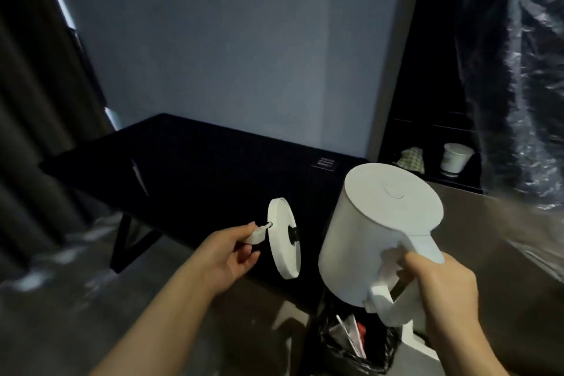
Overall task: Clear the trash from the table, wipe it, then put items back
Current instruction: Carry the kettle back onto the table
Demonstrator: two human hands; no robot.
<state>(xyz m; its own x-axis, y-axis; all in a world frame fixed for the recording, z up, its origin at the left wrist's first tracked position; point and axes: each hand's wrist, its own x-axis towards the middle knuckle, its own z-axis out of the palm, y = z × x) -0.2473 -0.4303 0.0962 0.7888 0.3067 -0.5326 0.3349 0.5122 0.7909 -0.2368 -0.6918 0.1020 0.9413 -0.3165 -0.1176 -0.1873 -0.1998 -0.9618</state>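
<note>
Step judged: put-back phase. The dark counter (198, 162) shows no trash on its visible top; a lined trash bin (357, 342) at lower centre holds paper scraps.

Hands: the left hand (232, 250) pinches the white plug (258, 233) between thumb and fingers. The right hand (439, 293) is wrapped round the handle of the white kettle (381, 223). The kettle is off the counter at lower right, tilted with its lid facing the camera. The kettle base (283, 238) stands on edge in the air beside the left hand, in front of the counter's near edge.

To do it well:
- Lay the base flat on the counter first, connector up.
- Level the kettle, then lower it centred onto the connector.
- Keep the plug and cord out from under the base.

Not resolved:
- The cord is not visible, and what supports the base is unclear.
- Whether the counter is wiped cannot be told in this dim light.
- The small label (325, 162) at the counter's far right is unreadable.
- The shelf (427, 175) at right holds a paper cup (456, 159) and a checked cloth (412, 159); their contents are unseen.
</note>
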